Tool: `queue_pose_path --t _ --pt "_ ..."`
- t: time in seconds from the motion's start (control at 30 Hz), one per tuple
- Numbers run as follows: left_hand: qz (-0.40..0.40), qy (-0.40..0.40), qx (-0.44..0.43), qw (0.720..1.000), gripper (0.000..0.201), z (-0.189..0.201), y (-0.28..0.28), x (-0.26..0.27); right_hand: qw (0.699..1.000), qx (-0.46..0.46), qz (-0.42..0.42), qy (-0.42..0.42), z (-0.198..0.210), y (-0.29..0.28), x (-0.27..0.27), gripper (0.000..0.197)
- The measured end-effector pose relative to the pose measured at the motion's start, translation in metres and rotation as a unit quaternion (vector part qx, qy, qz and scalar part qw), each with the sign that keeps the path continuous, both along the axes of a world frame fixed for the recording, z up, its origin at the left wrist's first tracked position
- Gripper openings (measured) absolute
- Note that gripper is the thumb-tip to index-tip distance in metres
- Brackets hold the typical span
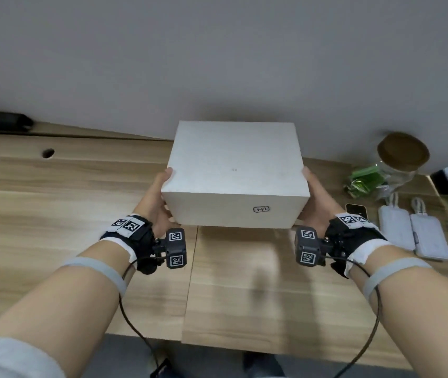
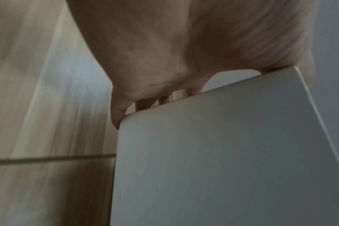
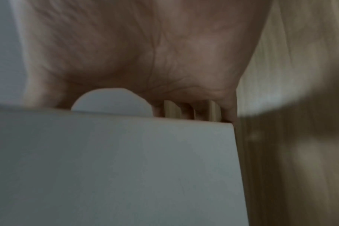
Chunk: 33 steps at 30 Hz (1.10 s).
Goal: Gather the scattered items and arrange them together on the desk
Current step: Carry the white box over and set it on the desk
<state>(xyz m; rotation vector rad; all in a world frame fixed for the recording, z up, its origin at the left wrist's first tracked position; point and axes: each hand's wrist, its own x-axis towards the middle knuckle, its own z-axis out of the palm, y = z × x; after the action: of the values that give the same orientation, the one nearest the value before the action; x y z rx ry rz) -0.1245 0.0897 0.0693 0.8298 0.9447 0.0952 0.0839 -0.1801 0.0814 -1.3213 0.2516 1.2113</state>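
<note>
On the far left of the wooden desk [image 1: 53, 214] there is only a dark object at the back edge and a cable hole in the top. Moving in, our left hand [image 1: 160, 197] clasps the left side of the white box [image 1: 233, 175], thumb on the top edge and fingers curling under the bottom edge, as the left wrist view shows. The box sits in the middle of the scene, held in front of the grey wall and apparently lifted just clear of the desk, though we cannot be sure its far edge is off the wood.

We judge the box to be stiff card, rigid enough to take pressure on both side walls without buckling. Its smooth matt faces could slip, so we support it under the bottom edges. Its weight is unknown, and any contents may shift if it is tilted, so we keep it level.

It is a plain closed white block with sharp corners, a tiny mark on top and a small handwritten label [image 1: 261, 209] on the near face.

Our right hand [image 1: 313, 197] mirrors the left, wrapped around the right side. Further right lie green packets [image 1: 364, 178], a glass jar [image 1: 400, 162] with a brown lid, and white power banks [image 1: 430, 236].
</note>
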Motion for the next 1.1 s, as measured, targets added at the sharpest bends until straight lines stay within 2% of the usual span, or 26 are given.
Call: queue_pose_path --t 0.23,0.43,0.53,0.6,0.7,0.77,0.83,0.9,1.03,1.1 --pt "0.044 0.008 0.041 0.998 0.07 0.059 0.091 -0.142 0.994 0.019 0.087 -0.068 0.048 0.108 -0.121 0.071" --pt "0.095 0.002 0.093 0.991 0.066 0.091 0.163 -0.267 0.996 0.04 0.062 -0.055 0.063 0.208 -0.237 0.088" --pt "0.099 -0.016 0.104 0.989 0.061 0.099 0.191 -0.309 0.996 0.044 0.064 -0.043 0.068 0.246 -0.276 0.082" --pt "0.101 -0.035 0.092 0.99 0.057 0.099 0.209 -0.329 0.996 0.045 0.067 -0.035 0.068 0.267 -0.295 0.067" --pt "0.111 -0.065 0.085 0.988 0.067 0.093 0.237 -0.352 0.996 0.049 0.071 -0.018 0.061 0.301 -0.311 0.054" --pt "0.129 -0.057 0.108 0.984 0.065 0.089 0.256 -0.361 0.996 0.054 0.073 -0.005 0.053 0.328 -0.32 0.055" --pt "0.152 -0.024 0.136 0.979 0.051 0.087 0.28 -0.366 0.995 0.059 0.084 0.001 0.043 0.36 -0.328 0.063" --pt "0.181 0.002 0.156 0.971 0.047 0.085 0.306 -0.368 0.993 0.066 0.094 0.009 0.034 0.395 -0.337 0.071" --pt "0.234 0.027 0.176 0.956 0.053 0.076 0.372 -0.371 0.99 0.07 0.12 0.039 0.022 0.47 -0.35 0.071" --pt "0.258 0.051 0.178 0.948 0.071 0.069 0.402 -0.377 0.989 0.057 0.128 0.045 0.02 0.505 -0.354 0.064"
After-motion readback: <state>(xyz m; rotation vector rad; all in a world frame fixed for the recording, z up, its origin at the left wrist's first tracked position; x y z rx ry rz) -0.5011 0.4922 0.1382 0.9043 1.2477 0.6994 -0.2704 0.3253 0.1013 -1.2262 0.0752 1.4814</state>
